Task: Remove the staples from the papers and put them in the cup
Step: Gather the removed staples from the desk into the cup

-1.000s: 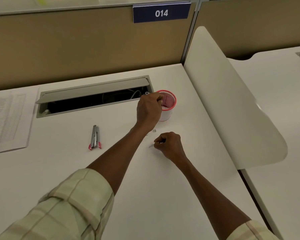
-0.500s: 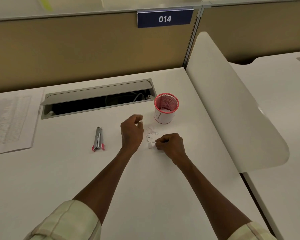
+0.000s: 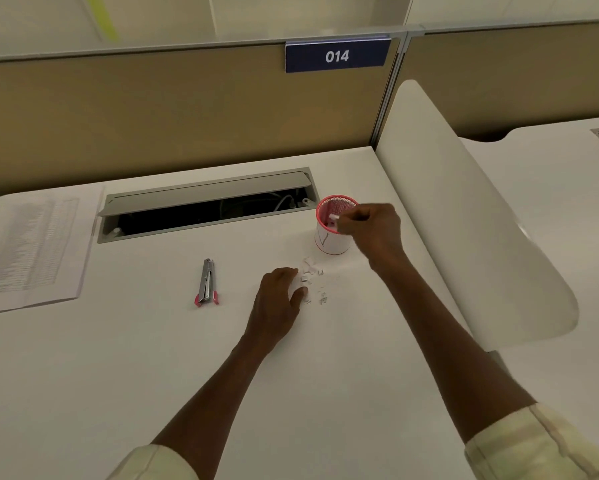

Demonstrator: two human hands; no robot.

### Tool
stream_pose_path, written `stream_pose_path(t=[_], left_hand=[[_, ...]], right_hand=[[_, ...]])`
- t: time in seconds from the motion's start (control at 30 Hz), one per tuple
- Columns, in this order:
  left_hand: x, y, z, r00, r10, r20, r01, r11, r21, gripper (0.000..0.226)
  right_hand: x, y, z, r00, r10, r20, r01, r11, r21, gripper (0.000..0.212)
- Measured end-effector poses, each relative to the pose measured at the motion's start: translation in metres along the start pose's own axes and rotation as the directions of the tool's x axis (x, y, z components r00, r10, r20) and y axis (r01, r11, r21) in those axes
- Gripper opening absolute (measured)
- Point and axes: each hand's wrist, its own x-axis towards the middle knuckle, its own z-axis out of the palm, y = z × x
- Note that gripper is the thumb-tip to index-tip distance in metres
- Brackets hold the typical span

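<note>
A red mesh cup (image 3: 331, 242) lined with white paper stands on the white desk (image 3: 152, 358). My right hand (image 3: 374, 232) hovers at the cup's right rim and pinches a small white scrap over its mouth. Several loose staples and paper bits (image 3: 313, 280) lie scattered in front of the cup. My left hand (image 3: 279, 299) rests on the desk at the left edge of that pile, its fingers curled down onto the bits; whether it grips one is hidden. The papers (image 3: 31, 251) lie at the far left.
A silver staple remover with pink tips (image 3: 206, 284) lies left of my left hand. An open cable tray slot (image 3: 204, 209) runs behind. A white curved divider (image 3: 464, 216) stands right of the cup; a beige partition wall (image 3: 152, 116) closes the back.
My right hand rose from the pile to the cup's rim with a scrap. My left hand came back from the cup and settled at the pile.
</note>
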Motion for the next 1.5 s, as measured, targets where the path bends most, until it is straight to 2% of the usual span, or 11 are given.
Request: stream_pose_path(t=[0.17,0.4,0.6,0.7,0.87,1.0,1.1,1.17,1.23,1.37,1.5], left_hand=[[-0.007,-0.001,0.0,0.999,-0.019,0.033,0.019,1.0,0.003,0.063],[-0.007,-0.003,-0.001,1.0,-0.012,0.008,0.011,1.0,0.017,0.062],[-0.005,0.001,0.0,0.999,-0.024,-0.04,0.024,1.0,0.013,0.05],[-0.003,-0.002,0.002,0.997,-0.035,-0.062,0.035,0.999,-0.009,0.045],[0.004,0.0,0.004,0.996,-0.008,-0.086,0.004,0.999,-0.046,0.038],[0.006,0.002,0.006,0.995,0.002,-0.1,-0.004,1.0,-0.023,0.039],[0.007,0.005,0.006,0.997,-0.018,-0.077,0.018,1.0,0.0,0.038],[0.008,0.009,0.004,0.998,-0.038,-0.048,0.037,0.999,-0.014,0.037],[0.01,0.011,0.003,0.997,-0.072,-0.017,0.071,0.997,-0.04,0.033],[0.017,0.01,0.003,0.991,-0.101,0.084,0.099,0.995,0.02,0.027],[0.017,0.006,0.007,0.992,-0.116,0.058,0.114,0.993,0.042,0.02]], right_hand=[[0.033,-0.009,0.004,0.982,-0.178,-0.061,0.157,0.955,-0.253,0.011],[0.062,0.002,0.019,0.991,-0.128,0.029,0.122,0.82,-0.56,0.008],[0.068,0.003,0.021,0.978,-0.136,0.158,0.208,0.693,-0.691,0.017],[0.066,0.007,0.021,0.959,-0.206,0.197,0.285,0.674,-0.681,0.021],[0.041,0.008,0.018,0.936,-0.341,0.09,0.342,0.811,-0.475,0.017],[0.003,0.008,0.021,0.854,-0.518,0.048,0.506,0.805,-0.309,0.012],[-0.012,0.025,0.031,0.85,-0.473,0.234,0.523,0.81,-0.263,0.017],[-0.014,0.046,0.042,0.847,-0.35,0.399,0.49,0.806,-0.333,0.026],[-0.013,0.067,0.05,0.813,-0.281,0.509,0.514,0.757,-0.403,0.039],[-0.007,0.087,0.056,0.715,-0.244,0.656,0.635,0.619,-0.461,0.064],[-0.004,0.088,0.056,0.64,-0.214,0.738,0.701,0.554,-0.448,0.058]])
